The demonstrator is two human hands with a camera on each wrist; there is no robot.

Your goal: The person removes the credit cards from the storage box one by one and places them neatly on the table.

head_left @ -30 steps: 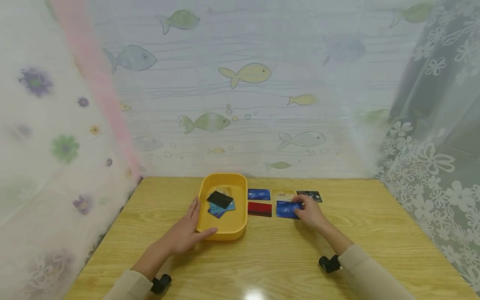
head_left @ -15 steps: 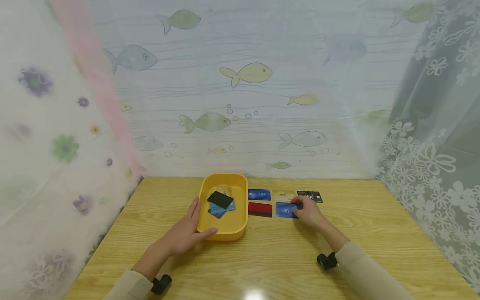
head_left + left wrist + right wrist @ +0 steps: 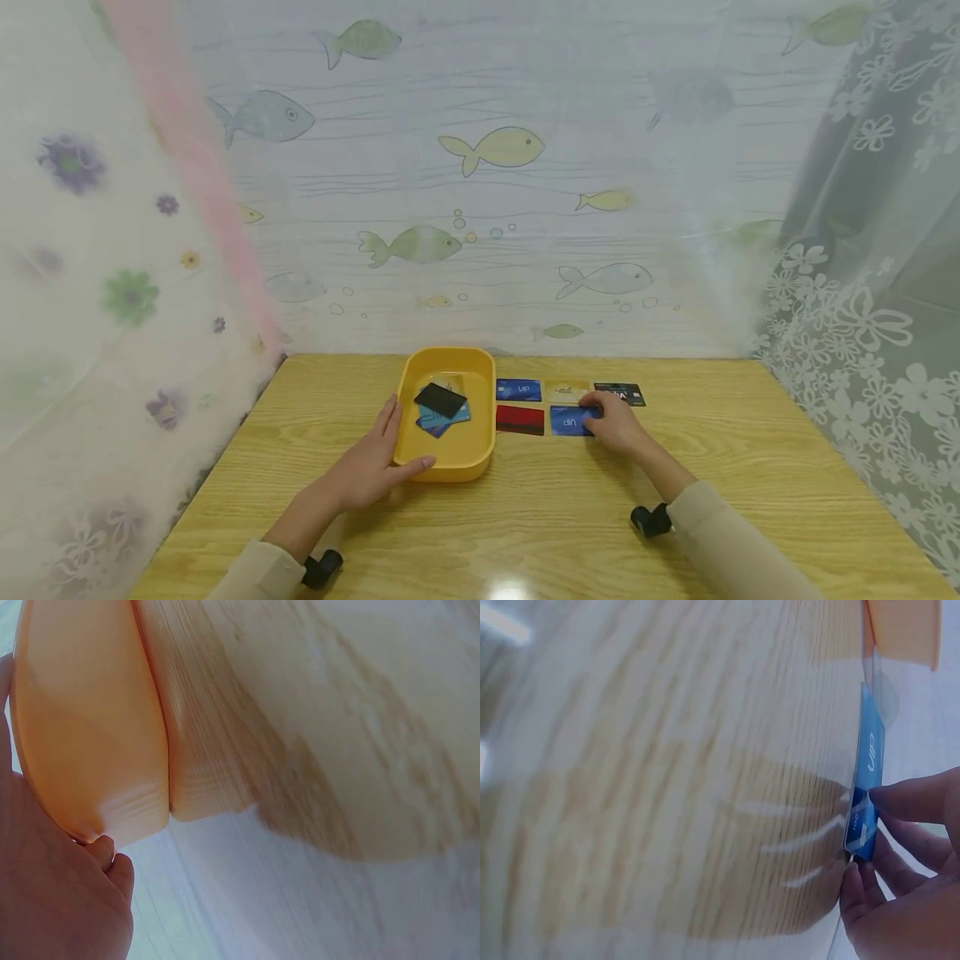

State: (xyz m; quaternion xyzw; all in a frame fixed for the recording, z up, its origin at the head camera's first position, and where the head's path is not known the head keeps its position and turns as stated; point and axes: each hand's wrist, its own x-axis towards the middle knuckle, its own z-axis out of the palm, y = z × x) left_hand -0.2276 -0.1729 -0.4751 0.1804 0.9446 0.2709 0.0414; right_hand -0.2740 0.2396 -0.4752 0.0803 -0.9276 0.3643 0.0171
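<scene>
Left grip: I see the left hand (image 3: 367,471) cupped against the near-left wall of the yellow tray (image 3: 480,392), fingers straight along the side, thumb along the front wall. Pressing, not clenched round it. Left wrist view confirms the palm (image 3: 52,892) flat on the tray's outer wall.

Right grip: right hand (image 3: 617,425) pinches the right end of a blue card (image 3: 567,421). Right wrist view shows thumb on top and fingertips (image 3: 870,889) under the edge, so that end is lifted off the bench (image 3: 750,467); the far end looks close to or on the wood, I can't tell which.

Held card: front row, right of the tray, just beside the red card (image 3: 520,419).

Cards on bench, count: 5 in all. Back row 3: blue card with white lettering (image 3: 518,389), tan card (image 3: 567,390), black card (image 3: 619,392). Front row 2: the red one and the blue one in the right hand.

Cards in tray, count: I make out 3 stacked – black on top (image 3: 439,399), light blue (image 3: 459,414) under it, darker blue (image 3: 433,428) at the bottom. A pale shape sits behind the stack; too faint to call.

Tray, count: 1, sitting on the bench left of the card rows.

Hands, count: 2, both in beige sleeves.
</scene>
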